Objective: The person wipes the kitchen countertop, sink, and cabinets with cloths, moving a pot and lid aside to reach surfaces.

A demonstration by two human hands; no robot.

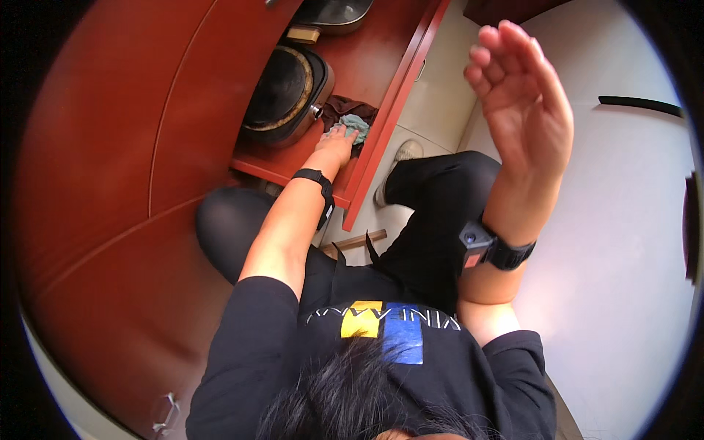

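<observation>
My left hand (336, 144) is in an open red drawer (357, 60), its fingers pressed over a bunched pale green cloth (356, 127). A dark brown cloth (345, 108) lies beside and partly under the green one. Left of the cloths sits an electric griddle pan (280, 91) with a round dark plate and a knob on its near side. My right hand (520, 93) is raised to the right of the drawer, palm in view and fingers slightly curled, holding nothing.
Red cabinet doors (110, 137) stand at the left. A dark pan or lid (335, 14) is farther back in the drawer. A pale panel with a black handle (638, 103) is at the right. My bent legs flank the drawer's near corner, above a wooden bar (357, 241).
</observation>
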